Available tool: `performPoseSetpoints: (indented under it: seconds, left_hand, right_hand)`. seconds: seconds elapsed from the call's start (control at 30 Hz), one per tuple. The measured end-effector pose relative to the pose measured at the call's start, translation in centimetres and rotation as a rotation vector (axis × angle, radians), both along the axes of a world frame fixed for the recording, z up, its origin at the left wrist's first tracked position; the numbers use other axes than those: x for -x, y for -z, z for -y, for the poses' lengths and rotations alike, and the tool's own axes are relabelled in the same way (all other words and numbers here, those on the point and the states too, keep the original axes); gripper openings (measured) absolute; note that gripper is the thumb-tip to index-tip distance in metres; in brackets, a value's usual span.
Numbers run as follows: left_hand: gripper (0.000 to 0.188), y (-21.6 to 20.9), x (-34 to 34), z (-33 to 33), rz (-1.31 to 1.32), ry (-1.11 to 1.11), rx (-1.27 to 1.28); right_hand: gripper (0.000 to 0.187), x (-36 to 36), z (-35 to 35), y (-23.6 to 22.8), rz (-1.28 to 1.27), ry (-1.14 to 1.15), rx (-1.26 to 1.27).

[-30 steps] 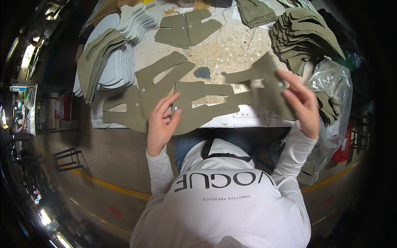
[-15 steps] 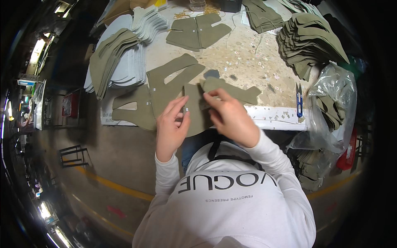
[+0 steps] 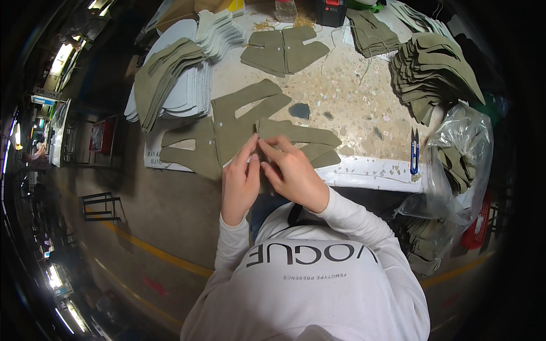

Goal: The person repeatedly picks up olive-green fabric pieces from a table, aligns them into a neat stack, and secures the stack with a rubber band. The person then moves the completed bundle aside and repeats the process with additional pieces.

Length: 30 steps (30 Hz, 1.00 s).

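Note:
My left hand [image 3: 241, 184] and my right hand [image 3: 297, 176] meet at the table's near edge, fingertips almost touching. Both have their fingers drawn together at the left edge of an olive fabric piece [image 3: 304, 134], whose forked arms point right. Its lower part is hidden behind my right hand. Directly left of it lies another olive piece [image 3: 233, 122] with a long slot, spread flat and touching my left fingertips. A slotted olive piece [image 3: 190, 153] adjoins that one along a seam-like line. Small white tags dot the fabric.
Stacked olive [image 3: 165, 74] and pale grey pieces [image 3: 193, 94] stand at left. Two joined olive pieces [image 3: 284, 51] lie farther back. Blue thread snips [image 3: 414, 152], a layered olive stack [image 3: 429, 74] and a clear plastic bag [image 3: 463, 133] are at right. Scraps litter the tabletop [image 3: 364, 108].
My right hand has moved left and down to meet my left hand. The right-hand fabric piece, raised and partly folded before, now lies flatter, uncovering a dark patch on the table.

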State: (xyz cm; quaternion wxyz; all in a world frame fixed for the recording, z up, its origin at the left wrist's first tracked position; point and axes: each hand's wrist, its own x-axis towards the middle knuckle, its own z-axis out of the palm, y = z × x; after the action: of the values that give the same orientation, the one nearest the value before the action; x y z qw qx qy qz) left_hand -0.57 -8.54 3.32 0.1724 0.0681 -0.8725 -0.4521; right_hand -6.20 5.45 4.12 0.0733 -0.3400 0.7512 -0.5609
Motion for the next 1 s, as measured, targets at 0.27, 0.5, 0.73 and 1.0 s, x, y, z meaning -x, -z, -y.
performPoseSetpoints:
  seconds: [0.27, 0.5, 0.73, 1.0]
  left_hand:
    - [0.048, -3.2, 0.8, 0.7, 0.163, 0.169, 0.089]
    - [0.044, -10.5, 6.1, 4.1, 0.047, 0.557, 0.447]
    - [0.049, -19.1, 11.4, 9.6, -0.08, 0.559, 0.45]
    - [0.054, -15.7, 8.6, 23.1, -0.077, 0.078, -0.206]
  right_hand:
    - [0.033, 3.8, -4.4, 1.2, 0.12, 0.152, 0.183]
    - [0.03, 6.3, -8.4, 4.5, 0.189, 0.324, 0.197]
    - [0.028, 5.8, -9.0, 5.3, 0.171, 0.357, 0.183]
    - [0.028, 5.6, -9.2, 4.8, 0.204, 0.3, 0.116]
